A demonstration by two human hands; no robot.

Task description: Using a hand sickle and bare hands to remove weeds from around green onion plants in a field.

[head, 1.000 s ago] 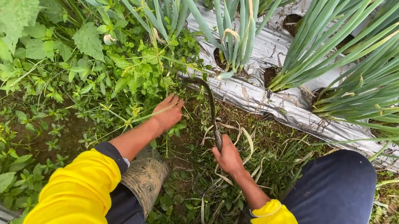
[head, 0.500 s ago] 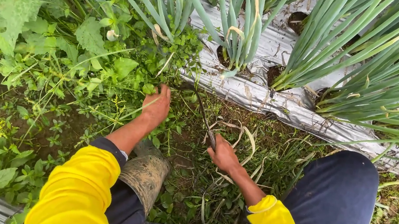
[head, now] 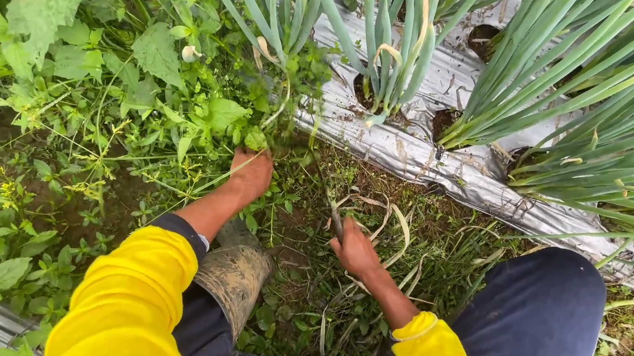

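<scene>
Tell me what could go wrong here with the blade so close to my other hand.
The left hand grips weeds right by the sickle in the right hand, so a slip might cut the fingers. A wide swing might also tear the silver plastic mulch or nick the green onion plants.

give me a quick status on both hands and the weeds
Left hand gripping weeds at bed edge. Right hand shut on sickle handle. Plastic mulch and onion stalks close behind.
</scene>
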